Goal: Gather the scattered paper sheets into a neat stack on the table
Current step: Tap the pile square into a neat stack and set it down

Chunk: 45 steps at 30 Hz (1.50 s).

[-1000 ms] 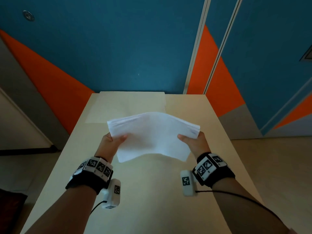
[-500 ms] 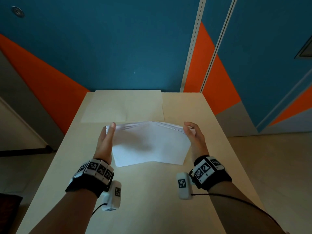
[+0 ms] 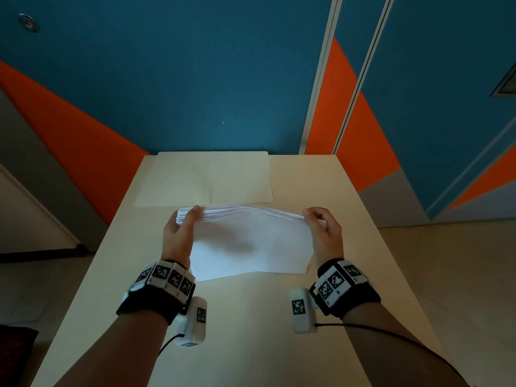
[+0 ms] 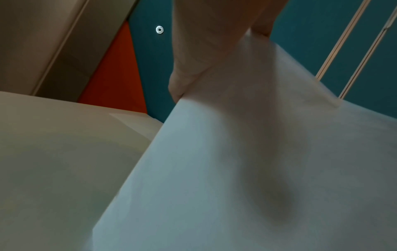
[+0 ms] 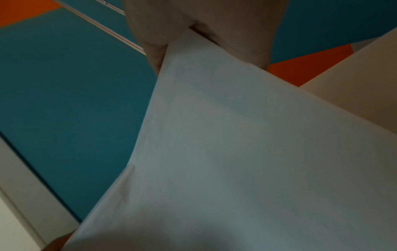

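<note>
A bundle of white paper sheets [image 3: 251, 238] stands tilted on its lower edge on the beige table [image 3: 251, 317], bowed up in the middle. My left hand [image 3: 183, 233] grips its left side, thumb on the near face and fingers behind. My right hand [image 3: 324, 230] grips the right side the same way, fingers curled over the top corner. In the left wrist view the sheets [image 4: 247, 169] fill the frame below my thumb [image 4: 193, 56]. The right wrist view shows the paper [image 5: 247, 161] pinched between thumb and fingers [image 5: 156, 39].
A flat cream folder or mat [image 3: 206, 178] lies at the table's far end against the blue and orange wall [image 3: 195, 79]. Floor [image 3: 446, 275] drops away past the table's right edge, and a grey wall panel stands to the left.
The bundle tipped from lying nearly flat in the air to standing on its lower edge on the table. Both hands rotated and slid up its sides.
</note>
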{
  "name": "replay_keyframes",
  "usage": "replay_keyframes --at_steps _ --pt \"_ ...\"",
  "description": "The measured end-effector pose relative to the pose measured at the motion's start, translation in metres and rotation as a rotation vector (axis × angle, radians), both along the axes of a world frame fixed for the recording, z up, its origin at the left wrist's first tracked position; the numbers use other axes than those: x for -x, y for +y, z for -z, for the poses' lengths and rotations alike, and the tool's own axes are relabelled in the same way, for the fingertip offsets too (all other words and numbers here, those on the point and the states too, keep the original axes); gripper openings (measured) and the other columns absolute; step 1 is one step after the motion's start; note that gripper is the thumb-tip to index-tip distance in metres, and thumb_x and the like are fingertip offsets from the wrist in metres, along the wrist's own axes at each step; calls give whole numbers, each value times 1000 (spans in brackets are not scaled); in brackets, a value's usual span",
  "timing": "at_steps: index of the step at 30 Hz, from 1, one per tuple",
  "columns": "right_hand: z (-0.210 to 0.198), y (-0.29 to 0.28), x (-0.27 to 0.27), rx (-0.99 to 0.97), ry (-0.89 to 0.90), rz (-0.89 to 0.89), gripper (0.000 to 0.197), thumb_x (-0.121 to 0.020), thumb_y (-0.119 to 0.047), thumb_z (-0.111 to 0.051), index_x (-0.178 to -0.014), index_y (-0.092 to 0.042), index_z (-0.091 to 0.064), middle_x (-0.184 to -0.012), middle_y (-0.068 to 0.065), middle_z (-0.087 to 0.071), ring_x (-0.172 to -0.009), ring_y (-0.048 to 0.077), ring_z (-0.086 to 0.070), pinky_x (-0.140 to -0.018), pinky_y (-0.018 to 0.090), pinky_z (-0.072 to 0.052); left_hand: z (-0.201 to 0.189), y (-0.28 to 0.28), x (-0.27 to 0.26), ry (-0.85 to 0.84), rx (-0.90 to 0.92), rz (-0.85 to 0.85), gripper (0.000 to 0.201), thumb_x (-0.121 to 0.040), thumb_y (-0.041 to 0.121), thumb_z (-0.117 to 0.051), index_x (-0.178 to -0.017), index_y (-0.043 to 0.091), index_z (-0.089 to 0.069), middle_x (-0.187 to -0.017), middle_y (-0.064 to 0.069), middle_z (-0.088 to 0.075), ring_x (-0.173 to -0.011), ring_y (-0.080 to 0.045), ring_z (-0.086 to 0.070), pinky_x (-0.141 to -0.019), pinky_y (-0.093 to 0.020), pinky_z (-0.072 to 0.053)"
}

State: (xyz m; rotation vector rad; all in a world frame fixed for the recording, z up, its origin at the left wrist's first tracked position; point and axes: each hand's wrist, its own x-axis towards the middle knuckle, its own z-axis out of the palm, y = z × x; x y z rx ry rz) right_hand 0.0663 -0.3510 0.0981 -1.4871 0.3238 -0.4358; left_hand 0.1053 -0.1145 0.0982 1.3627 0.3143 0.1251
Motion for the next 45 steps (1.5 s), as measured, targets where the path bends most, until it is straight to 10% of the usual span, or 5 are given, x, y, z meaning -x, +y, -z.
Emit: replay_keyframes --at_steps 16,22,29,36,45 --pt "-5 -20 -6 223 59 -257 23 -75 11 -67 -71 -11 -64 -67 2 -59 -53 -8 -54 -58 4 -42 2 25 -8 -23 -520 99 27 -76 3 -71 -101 5 -62 -82 -2 -65 -91 -29 -61 -64 -19 -46" --pt "-49 -2 -18 367 -120 -397 30 -74 16 -63 -71 -14 -65 -66 0 -62 -57 -7 -56 -60 7 -43 -36 1 -11 -259 -1350 258 63 -74 35 -72 -133 28 -48 -138 4 -51 -132 -23 -41 -111 -49 -21" --pt "-80 -8 -21 460 -178 -460 28 -75 6 -69 -74 -21 -61 -74 -1 -66 -68 4 -62 -69 17 -51 -55 -12 -7 -351 -1066 321 16 -87 21 -58 -73 16 -64 -53 0 -50 -52 -16 -45 -56 -28 -30" --pt "-65 -35 -14 -120 -129 -372 49 -41 -33 -84 -87 -24 -69 -79 -6 -77 -77 8 -71 -67 25 -58 -47 4 -4 -116 -339 194 18 -86 6 -59 -71 14 -62 -60 3 -63 -48 -3 -59 -58 -20 -49" --pt "-41 -8 -7 -25 18 -350 23 -83 2 -62 -97 -15 -67 -88 -10 -71 -74 -2 -70 -65 13 -55 -21 -17 15 -91 -179 224 18 -90 12 -54 -77 19 -65 -60 11 -71 -62 -2 -67 -57 -11 -50"
